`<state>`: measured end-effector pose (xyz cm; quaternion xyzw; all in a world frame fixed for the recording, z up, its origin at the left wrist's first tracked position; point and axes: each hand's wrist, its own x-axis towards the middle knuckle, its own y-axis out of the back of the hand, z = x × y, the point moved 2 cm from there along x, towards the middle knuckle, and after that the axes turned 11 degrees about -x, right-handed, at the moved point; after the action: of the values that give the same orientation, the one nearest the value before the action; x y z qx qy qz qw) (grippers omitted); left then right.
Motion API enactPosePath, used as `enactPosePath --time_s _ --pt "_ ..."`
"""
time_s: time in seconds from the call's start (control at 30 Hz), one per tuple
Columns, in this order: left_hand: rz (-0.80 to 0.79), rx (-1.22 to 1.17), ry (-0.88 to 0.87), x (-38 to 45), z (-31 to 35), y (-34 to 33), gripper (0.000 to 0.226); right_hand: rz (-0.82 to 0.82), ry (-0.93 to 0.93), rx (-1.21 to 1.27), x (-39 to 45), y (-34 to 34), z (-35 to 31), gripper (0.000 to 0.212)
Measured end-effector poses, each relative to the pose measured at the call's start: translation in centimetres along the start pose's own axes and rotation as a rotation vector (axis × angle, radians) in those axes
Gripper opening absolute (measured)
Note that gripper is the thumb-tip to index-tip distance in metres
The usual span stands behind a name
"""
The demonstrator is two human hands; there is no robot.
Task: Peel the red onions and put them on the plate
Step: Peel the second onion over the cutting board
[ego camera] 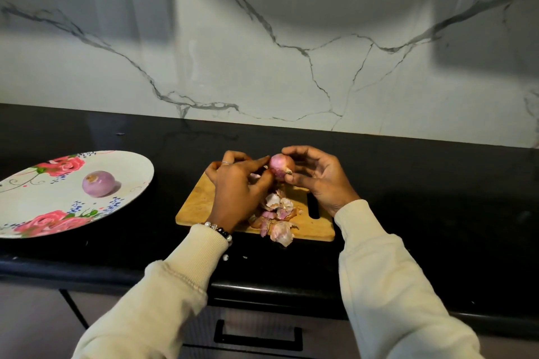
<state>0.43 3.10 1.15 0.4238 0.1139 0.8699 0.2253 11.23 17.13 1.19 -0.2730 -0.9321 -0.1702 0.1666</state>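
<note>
Right hand [318,176] has the red onion [281,167] pinched between thumb and curled fingers, held up just above the far edge of the wooden cutting board [201,201]. Left hand [236,181] is in against the onion's left side, thumb and fingertips closed on what looks like a flap of skin at the lower side. Can't confirm the exact pinch point; it's hidden between the two hands.

Onion surface reads pale pink and glossy on top, with a dry stub at the root end facing the camera. My guess: mostly peeled, last patches of skin left.

Doing this step well:
- keep the right-hand hold firm but on the ends, so the sides stay free to strip
- pull the skin along the onion toward the root, not outward, so it comes off in one sheet
- rotate the onion in the right hand between pulls
- work over the board so scraps land on the peel pile [278,217], some of which already overhangs the near edge

Floral plate [122,160] sits well to the left on the black countertop [437,183], with one peeled onion [100,183] on it. The held one goes there once clean.
</note>
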Motion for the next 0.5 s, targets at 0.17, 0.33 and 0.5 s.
enactPosePath --time_s 0.17,0.33,0.5 --pt "-0.006 -0.066 0.048 -0.23 0.09 0.15 0.027 -0.007 0.015 -0.012 -0.12 -0.1 -0.08 0.045" --pt "0.002 -0.107 0.118 -0.21 -0.58 -0.03 0.022 0.001 0.028 -0.02 -0.13 -0.14 -0.25 0.045" --pt "0.06 -0.044 0.1 -0.15 -0.68 0.08 0.013 0.01 0.037 -0.029 -0.04 -0.1 -0.02 0.046"
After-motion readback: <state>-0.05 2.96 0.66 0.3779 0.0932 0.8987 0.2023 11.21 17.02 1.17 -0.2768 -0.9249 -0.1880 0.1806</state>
